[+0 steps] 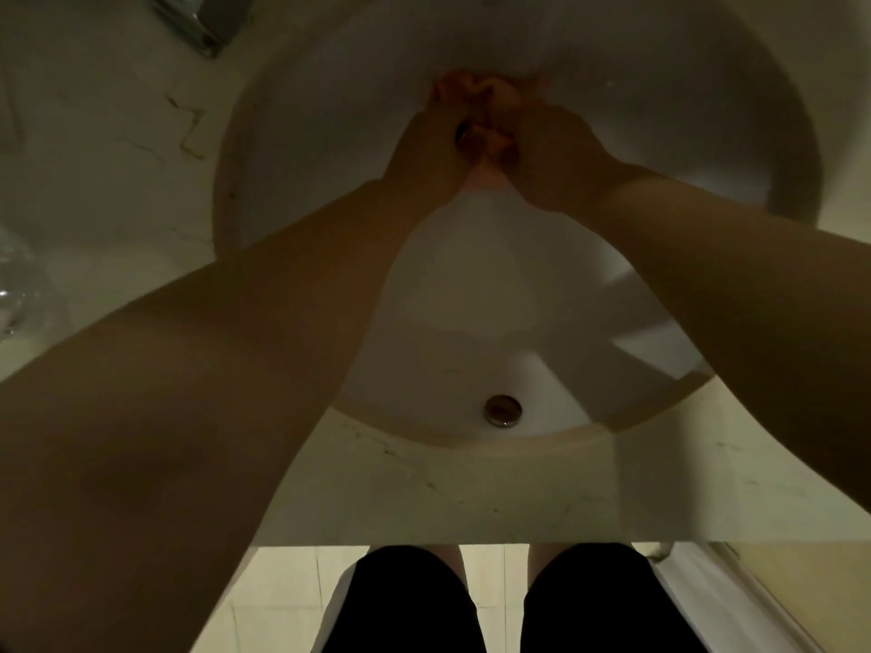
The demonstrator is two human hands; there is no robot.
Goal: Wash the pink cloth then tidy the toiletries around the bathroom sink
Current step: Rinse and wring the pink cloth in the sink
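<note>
Both hands are together over the far part of the white sink basin [660,134]. My left hand [424,148] and my right hand [546,153] each grip the bunched pink cloth [485,134], which shows between and beyond the fingers. A small fold of the cloth hangs below the hands. The light is dim and the fingers are partly hidden by the cloth. A dark round part, perhaps the drain, shows just between the hands.
A metal overflow cap [503,410] sits in the near wall of the basin. The marble counter [118,134] surrounds the sink. A chrome fixture [198,21] stands at the far left and a clear glass item [19,285] lies at the left edge.
</note>
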